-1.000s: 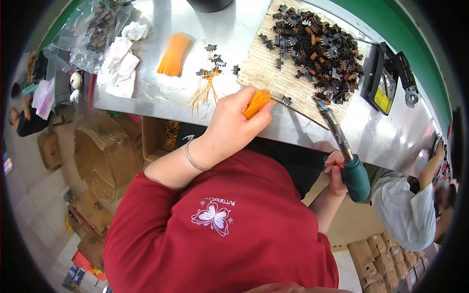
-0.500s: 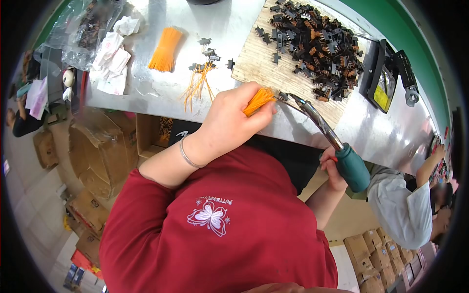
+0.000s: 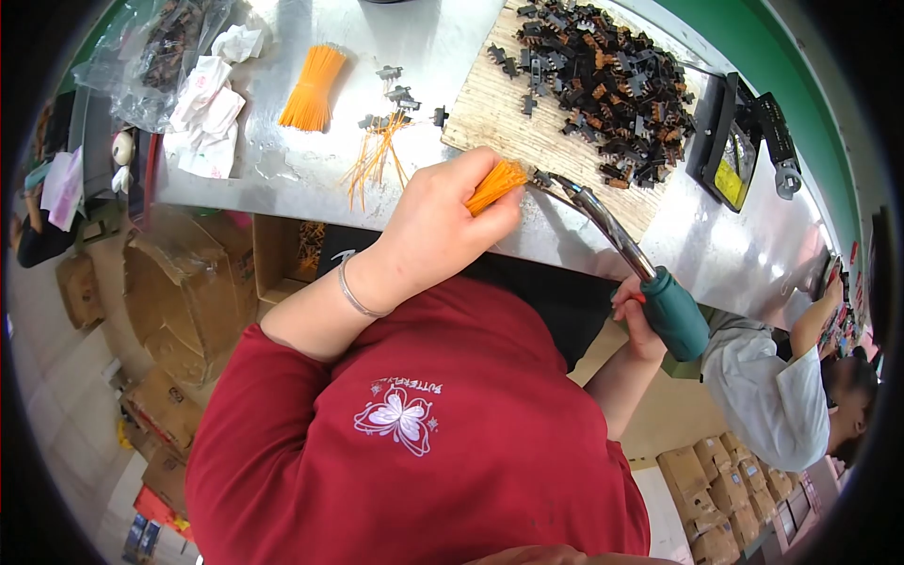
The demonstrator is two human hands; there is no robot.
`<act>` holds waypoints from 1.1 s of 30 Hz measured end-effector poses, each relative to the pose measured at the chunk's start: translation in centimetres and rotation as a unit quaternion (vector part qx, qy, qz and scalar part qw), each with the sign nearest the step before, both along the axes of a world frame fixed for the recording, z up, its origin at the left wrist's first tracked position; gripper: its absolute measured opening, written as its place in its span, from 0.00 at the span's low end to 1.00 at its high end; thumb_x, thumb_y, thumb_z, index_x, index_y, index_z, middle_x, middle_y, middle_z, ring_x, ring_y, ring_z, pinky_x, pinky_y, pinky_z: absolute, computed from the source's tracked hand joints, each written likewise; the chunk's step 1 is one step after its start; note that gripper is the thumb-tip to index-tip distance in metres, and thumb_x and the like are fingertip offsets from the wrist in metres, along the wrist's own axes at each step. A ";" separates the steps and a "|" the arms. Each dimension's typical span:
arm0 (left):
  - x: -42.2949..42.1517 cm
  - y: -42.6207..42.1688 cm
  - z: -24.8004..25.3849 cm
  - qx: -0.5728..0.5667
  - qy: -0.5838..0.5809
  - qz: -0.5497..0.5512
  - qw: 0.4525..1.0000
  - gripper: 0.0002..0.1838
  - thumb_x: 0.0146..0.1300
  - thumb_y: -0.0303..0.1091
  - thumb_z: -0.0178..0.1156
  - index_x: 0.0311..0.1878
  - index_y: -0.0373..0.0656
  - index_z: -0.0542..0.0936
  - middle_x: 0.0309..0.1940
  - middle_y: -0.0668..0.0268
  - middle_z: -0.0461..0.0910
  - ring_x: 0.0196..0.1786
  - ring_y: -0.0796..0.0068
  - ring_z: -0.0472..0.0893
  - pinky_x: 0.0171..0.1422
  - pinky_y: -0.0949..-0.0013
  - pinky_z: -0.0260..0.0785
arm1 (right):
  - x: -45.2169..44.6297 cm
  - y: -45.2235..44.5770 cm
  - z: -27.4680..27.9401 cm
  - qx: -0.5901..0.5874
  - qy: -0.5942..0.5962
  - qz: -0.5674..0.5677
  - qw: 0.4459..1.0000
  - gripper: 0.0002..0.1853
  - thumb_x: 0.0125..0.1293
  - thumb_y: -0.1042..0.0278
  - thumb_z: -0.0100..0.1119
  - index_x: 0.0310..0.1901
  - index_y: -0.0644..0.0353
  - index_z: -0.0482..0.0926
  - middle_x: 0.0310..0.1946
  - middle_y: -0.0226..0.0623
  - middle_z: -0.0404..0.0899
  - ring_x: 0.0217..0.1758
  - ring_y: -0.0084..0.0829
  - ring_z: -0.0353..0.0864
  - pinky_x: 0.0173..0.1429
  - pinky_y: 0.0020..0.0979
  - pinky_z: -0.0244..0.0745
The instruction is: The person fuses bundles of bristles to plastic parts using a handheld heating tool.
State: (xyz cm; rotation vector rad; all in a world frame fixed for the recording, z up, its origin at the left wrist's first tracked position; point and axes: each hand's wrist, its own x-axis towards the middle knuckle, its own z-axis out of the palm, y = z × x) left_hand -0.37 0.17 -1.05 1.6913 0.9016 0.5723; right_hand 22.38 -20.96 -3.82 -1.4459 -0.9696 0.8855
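Note:
My left hand point(image 3: 447, 212) is closed around a bundle of orange wires point(image 3: 497, 186), whose ends point toward the board. A small black slide switch point(image 3: 540, 177) sits just beyond the wire ends, at the tip of a soldering iron point(image 3: 612, 226). Whether tip and switch touch is too small to tell. My right hand point(image 3: 640, 320) grips the iron's green handle point(image 3: 676, 315), near a red part; some fingers are hidden behind it. To the left, loose orange wires with switches point(image 3: 381, 141) lie on the metal table, beside a second orange wire bundle point(image 3: 314, 87).
A heap of black switches point(image 3: 603, 89) covers much of the wooden board point(image 3: 471, 118). Right of it stands a black holder with a yellow sponge point(image 3: 728, 182). Crumpled tissue point(image 3: 207, 118) and a plastic bag point(image 3: 141, 71) lie at left. A co-worker point(image 3: 767, 395) sits at right.
The whole view has shifted slightly, moving the scene a little left and up. Both hands keep their holds, and the iron's tip stays by the switch.

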 end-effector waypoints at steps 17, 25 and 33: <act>-0.2 0.3 0.2 -0.066 -0.024 -0.018 0.997 0.08 0.67 0.31 0.58 0.42 0.36 0.72 0.27 0.57 0.83 0.32 0.58 0.86 0.37 0.63 0.76 | -0.3 0.6 0.7 0.010 0.020 -0.001 1.000 0.07 0.65 0.75 0.58 0.41 0.70 0.76 0.30 0.45 0.78 0.21 0.24 0.72 0.28 0.22 0.69; -0.6 0.6 0.3 -0.061 -0.054 -0.045 0.996 0.10 0.67 0.33 0.58 0.35 0.35 0.73 0.26 0.58 0.83 0.31 0.59 0.85 0.36 0.64 0.74 | -0.8 0.6 0.6 0.045 0.053 -0.026 0.997 0.09 0.62 0.83 0.56 0.45 0.67 0.77 0.31 0.43 0.80 0.23 0.22 0.73 0.29 0.22 0.71; -0.9 0.6 -0.7 -0.018 -0.055 -0.023 0.998 0.11 0.65 0.34 0.61 0.37 0.36 0.72 0.27 0.49 0.79 0.32 0.45 0.80 0.36 0.56 0.71 | -1.2 1.3 0.8 0.016 0.048 -0.075 0.996 0.11 0.65 0.69 0.62 0.40 0.69 0.74 0.27 0.43 0.78 0.19 0.24 0.71 0.27 0.24 0.69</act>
